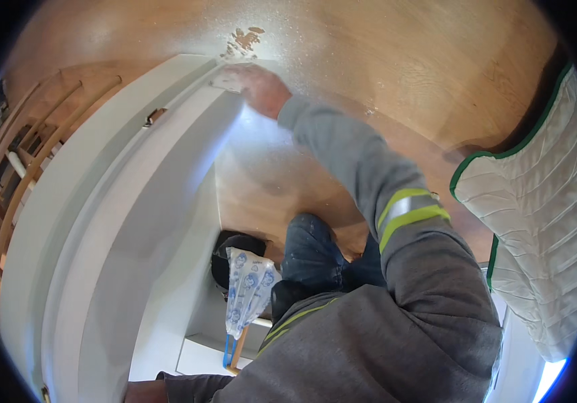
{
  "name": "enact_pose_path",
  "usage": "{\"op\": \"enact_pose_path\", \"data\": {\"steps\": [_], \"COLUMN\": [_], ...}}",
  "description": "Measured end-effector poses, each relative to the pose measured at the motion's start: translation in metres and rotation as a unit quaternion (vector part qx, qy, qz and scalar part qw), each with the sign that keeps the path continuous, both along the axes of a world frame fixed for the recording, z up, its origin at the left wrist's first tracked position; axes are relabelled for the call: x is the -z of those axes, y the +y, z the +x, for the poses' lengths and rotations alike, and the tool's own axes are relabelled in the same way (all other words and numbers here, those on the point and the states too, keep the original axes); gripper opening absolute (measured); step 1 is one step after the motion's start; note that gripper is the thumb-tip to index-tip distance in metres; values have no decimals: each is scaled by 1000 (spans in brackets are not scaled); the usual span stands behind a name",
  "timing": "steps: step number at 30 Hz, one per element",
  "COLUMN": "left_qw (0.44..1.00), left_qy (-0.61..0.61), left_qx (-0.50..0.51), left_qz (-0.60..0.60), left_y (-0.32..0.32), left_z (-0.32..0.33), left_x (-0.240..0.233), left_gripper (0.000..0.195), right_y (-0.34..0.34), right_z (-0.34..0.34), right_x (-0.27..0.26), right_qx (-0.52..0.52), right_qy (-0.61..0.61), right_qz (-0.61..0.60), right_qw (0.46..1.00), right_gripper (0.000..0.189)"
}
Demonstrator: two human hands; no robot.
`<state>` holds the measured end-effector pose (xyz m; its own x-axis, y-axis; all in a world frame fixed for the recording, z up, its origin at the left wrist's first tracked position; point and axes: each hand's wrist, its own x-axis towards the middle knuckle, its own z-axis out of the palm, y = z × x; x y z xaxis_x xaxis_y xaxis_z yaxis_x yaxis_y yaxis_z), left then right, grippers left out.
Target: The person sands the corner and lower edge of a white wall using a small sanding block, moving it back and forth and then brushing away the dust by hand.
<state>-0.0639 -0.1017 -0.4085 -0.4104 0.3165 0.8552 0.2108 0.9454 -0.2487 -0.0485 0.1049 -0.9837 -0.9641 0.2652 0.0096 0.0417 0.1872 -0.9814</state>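
My right hand (266, 93), slightly blurred, presses a pale flat pad (227, 83), possibly sandpaper, against the low end of a white-painted door frame (122, 176). A small metal strike plate (155, 118) sits in the frame's recess. White dust (243, 43) covers the floor around this end, with brown patches showing through. At the bottom edge of the view, my left hand (143, 392) is at the near part of the white woodwork. Only its wrist area shows, so its fingers are hidden.
Wood-look floor (459, 75) spreads ahead. A white quilted cover with green trim (530, 191) hangs at right. A printed plastic bag (250, 287) and a black item (223, 267) are beside my legs (313, 252). Curved wooden rails (67, 126) stand beyond the frame at left.
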Motion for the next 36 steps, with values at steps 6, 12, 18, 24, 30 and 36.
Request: {"op": "enact_pose_path", "data": {"steps": [6, 12, 18, 24, 30, 36], "left_qw": [998, 997, 991, 955, 966, 938], "left_qy": [30, 45, 68, 134, 114, 156], "left_qx": [-41, -41, 15, -3, -70, -106], "left_qz": [-44, 45, 117, -264, -220, -293], "left_y": [-6, -25, -5, -13, -49, -28], "left_z": [13, 1, 4, -6, 2, 2], "left_x": [-3, -12, 16, 7, 20, 17], "left_gripper": [46, 55, 38, 67, 75, 63], "right_y": [-14, -12, -33, 1, -39, -32], "right_z": [10, -3, -5, -8, -11, -19], "right_x": [-80, -54, -341, -136, -359, -297], "right_qx": [32, 18, 96, 36, 78, -13], "right_qy": [48, -14, 175, 56, 233, 111], "right_qz": [-47, -57, -87, -25, -146, -97], "right_qw": [997, 998, 976, 997, 958, 989], "right_gripper": [55, 52, 38, 42, 38, 44]}}
